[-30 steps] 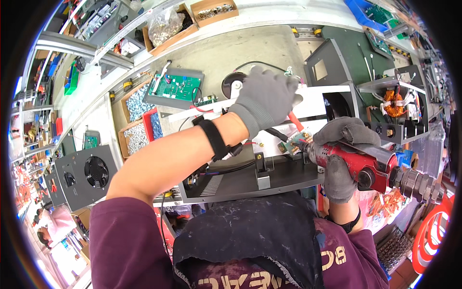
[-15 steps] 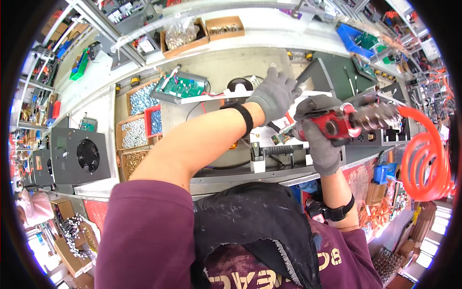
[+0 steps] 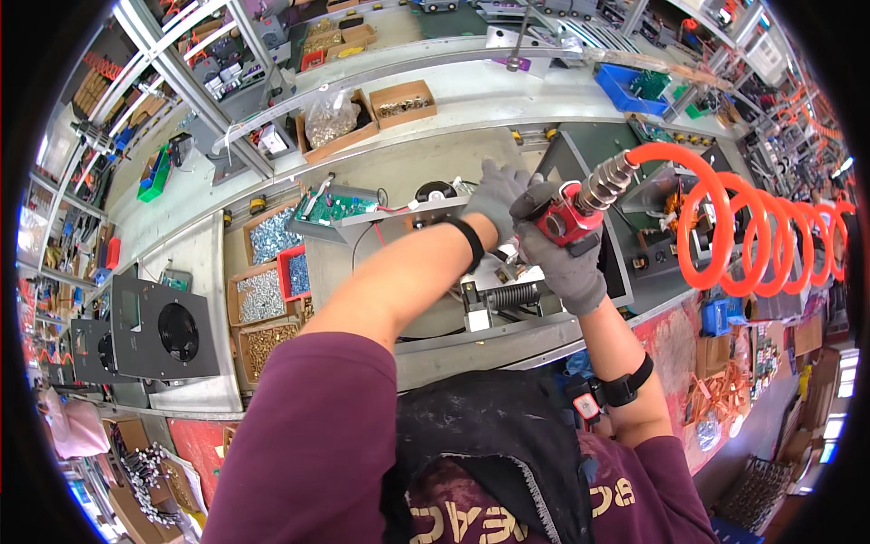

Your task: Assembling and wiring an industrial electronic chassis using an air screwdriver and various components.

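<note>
My right hand point(image 3: 573, 274), in a grey glove, is wrapped round a red air-powered driver point(image 3: 564, 220). A shiny metal fitting joins the driver to a coiled orange air hose point(image 3: 711, 204); the driver's working tip is hidden beneath the tool and hand. Just left of it, my gloved left hand point(image 3: 497, 201) lies over the metal chassis with its fingers stretched out, some partly covered by the tool. Inside the chassis are a ribbed black component point(image 3: 513, 297) and a round black part point(image 3: 436, 191). A green circuit board point(image 3: 337, 207) sits at the chassis's left end.
Left of the chassis stand boxes of screws point(image 3: 265, 295) and a small red bin point(image 3: 294, 272). Dark fan housings point(image 3: 163, 328) are farther left. Cardboard boxes point(image 3: 403, 102) and a blue bin point(image 3: 632, 89) sit along the back, and the hose loops at right.
My right hand has brought the driver leftward, close to my left hand, and tilted its hose end upward. The hose coils have stretched out to the right. The whole view has shifted.
</note>
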Demonstrator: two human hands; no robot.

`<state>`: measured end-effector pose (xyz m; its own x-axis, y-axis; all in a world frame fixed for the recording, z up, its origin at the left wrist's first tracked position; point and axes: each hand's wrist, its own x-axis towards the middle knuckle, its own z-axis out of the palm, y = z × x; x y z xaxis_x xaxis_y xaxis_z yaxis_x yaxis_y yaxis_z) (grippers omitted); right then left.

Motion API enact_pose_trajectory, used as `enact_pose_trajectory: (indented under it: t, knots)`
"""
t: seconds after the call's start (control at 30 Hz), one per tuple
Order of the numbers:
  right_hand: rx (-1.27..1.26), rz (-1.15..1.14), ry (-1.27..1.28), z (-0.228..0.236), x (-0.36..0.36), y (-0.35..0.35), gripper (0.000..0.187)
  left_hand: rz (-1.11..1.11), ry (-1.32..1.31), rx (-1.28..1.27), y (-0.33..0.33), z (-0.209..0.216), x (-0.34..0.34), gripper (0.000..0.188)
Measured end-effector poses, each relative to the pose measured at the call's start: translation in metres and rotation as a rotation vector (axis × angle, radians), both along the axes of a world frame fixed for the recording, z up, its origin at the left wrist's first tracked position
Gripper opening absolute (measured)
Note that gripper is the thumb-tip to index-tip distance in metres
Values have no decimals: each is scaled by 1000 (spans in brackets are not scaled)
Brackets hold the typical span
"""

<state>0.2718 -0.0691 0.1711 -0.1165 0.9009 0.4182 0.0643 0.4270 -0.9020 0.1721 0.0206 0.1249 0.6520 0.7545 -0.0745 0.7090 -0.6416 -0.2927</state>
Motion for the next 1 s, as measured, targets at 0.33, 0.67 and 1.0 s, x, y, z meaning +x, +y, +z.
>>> enact_pose_trajectory:
  t: [0.33,0.67,1.0]
  knots:
    - [-128,-20,160,-2,7,0,21,212,-274,-916,27,-2,-66,43]
    - [-130,-43,261,-5,7,7,22,19,-321,-531,6,6,-73,50]
    - [-67,-57,172,-12,0,12,30,-189,-319,-504,13,-4,-58,43]
